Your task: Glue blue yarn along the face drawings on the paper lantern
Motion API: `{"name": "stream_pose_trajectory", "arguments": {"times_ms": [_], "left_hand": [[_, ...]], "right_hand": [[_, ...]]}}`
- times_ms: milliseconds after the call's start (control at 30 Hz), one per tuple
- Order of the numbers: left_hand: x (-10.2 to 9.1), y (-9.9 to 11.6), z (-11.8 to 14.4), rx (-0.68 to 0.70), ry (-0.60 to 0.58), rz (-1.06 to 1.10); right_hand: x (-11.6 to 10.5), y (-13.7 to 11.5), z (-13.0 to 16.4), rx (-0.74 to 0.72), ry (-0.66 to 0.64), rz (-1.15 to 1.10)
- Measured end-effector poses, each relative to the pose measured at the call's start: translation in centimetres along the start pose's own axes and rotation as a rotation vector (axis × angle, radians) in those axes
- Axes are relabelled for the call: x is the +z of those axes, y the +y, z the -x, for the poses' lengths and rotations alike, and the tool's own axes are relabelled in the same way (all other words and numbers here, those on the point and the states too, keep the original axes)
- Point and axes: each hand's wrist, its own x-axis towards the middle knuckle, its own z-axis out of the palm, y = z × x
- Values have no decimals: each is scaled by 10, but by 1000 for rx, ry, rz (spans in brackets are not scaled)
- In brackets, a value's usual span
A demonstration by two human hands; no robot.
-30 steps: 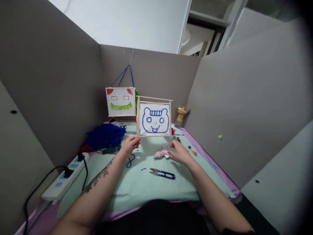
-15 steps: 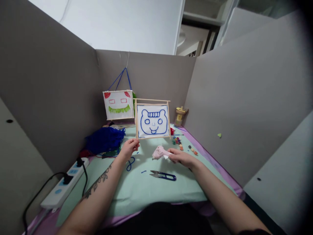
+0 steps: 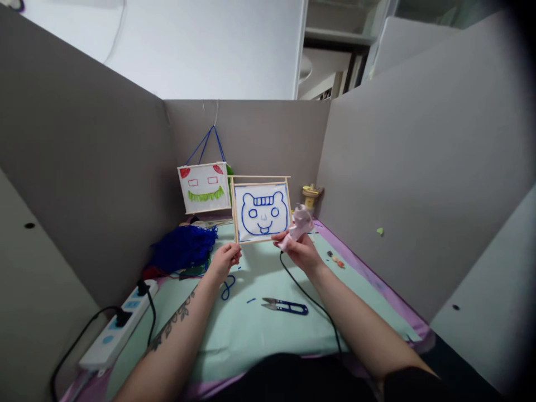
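Note:
My left hand (image 3: 226, 260) is closed on the lower left corner of a stick-framed picture (image 3: 264, 225), held upright above the table. A bear-like face outlined in blue fills its white sheet. My right hand (image 3: 302, 250) grips a pink glue gun (image 3: 304, 219), its body tilted up and a black cord (image 3: 310, 298) trailing down from it. The right fingertips are at the frame's lower right corner; whether they grip it, I cannot tell. Below lie blue-handled thread snips (image 3: 288, 306) and a loop of blue yarn (image 3: 228, 287).
A white power strip (image 3: 119, 329) with plugged-in black cords sits at left, near a heap of blue yarn (image 3: 182, 247). Another picture (image 3: 205, 188) hangs on the back panel. A yellowish object (image 3: 310, 194) stands in the far right corner. Grey panels (image 3: 402, 184) enclose the table.
My right hand has raised the glue gun from low over the table to the frame's right side, turning it upward. The picture stays in my left hand. The view has shifted slightly.

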Motion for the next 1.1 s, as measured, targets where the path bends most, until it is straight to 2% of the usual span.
{"name": "stream_pose_trajectory", "arguments": {"times_ms": [67, 233, 367, 467, 600, 1100], "left_hand": [[1, 1, 0, 2, -1, -4], [2, 3, 3, -8, 16, -9], [1, 2, 2, -8, 22, 3], [0, 1, 1, -13, 14, 5], [0, 0, 1, -15, 9, 6], [2, 3, 2, -22, 13, 6]], "right_hand": [[-20, 16, -6, 20, 47, 162], [-54, 43, 4, -31, 362, 596], [-59, 47, 13, -170, 409, 933], [-57, 48, 15, -236, 406, 1083], [-56, 52, 14, -220, 404, 1153], [-55, 55, 12, -186, 420, 1150]]}}
